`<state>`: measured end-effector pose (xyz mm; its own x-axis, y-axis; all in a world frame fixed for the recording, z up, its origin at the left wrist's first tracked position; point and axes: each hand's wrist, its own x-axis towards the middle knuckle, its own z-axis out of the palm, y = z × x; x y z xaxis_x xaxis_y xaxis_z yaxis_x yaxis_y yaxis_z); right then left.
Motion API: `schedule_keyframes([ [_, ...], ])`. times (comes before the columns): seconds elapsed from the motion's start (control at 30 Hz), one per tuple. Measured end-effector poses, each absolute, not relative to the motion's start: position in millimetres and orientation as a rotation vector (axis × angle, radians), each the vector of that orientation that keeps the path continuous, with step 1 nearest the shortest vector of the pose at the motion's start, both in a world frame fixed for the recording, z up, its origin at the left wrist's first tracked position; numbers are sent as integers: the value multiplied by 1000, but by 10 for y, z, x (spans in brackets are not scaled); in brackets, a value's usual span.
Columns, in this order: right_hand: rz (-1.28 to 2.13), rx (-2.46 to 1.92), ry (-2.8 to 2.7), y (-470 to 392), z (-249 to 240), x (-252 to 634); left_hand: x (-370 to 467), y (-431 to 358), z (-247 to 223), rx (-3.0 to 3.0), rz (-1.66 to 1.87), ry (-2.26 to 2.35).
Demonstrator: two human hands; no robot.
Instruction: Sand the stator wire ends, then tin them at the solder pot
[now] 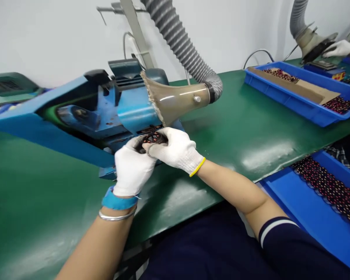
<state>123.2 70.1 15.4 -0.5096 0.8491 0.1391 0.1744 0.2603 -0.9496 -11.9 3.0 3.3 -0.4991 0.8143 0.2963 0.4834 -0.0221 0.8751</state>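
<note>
Both my hands wear white gloves and meet at the front of a blue belt machine (137, 109). Between them is a small round black part (152, 138) with reddish-orange spots. My left hand (132, 167) has its fingers closed on the left side of this part. From the right, my right hand (176, 149) grips the same part, its fingertips curled over the front. The hands are just below the machine's blue cover and the mouth of a translucent suction funnel (183, 99). Whether the part touches the machine is hidden.
A grey ribbed hose (183, 42) runs up from the funnel. On the green table (221, 132), a blue tray (291, 103) holds small dark parts and cardboard. Lower right, another blue tray (297, 206) holds rows of spotted parts. Another person's gloved hand (338, 48) is at the far right.
</note>
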Motion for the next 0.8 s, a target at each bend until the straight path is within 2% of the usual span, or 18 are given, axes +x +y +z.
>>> schedule_keyframes([
  [0.2,1346,-866,-1809,684,96,1228,-101,-32,29,1500,1515,2019],
  [0.37,1268,-822,-1750,652,1,1211,-116,-27,-30,1555,1543,2152],
  [0.57,1494,-828,-1718,683,49,1169,-71,-28,80,1493,1507,2079],
  [0.8,1444,-872,-1619,617,-18,1184,-63,-1,24,1481,1492,2160],
])
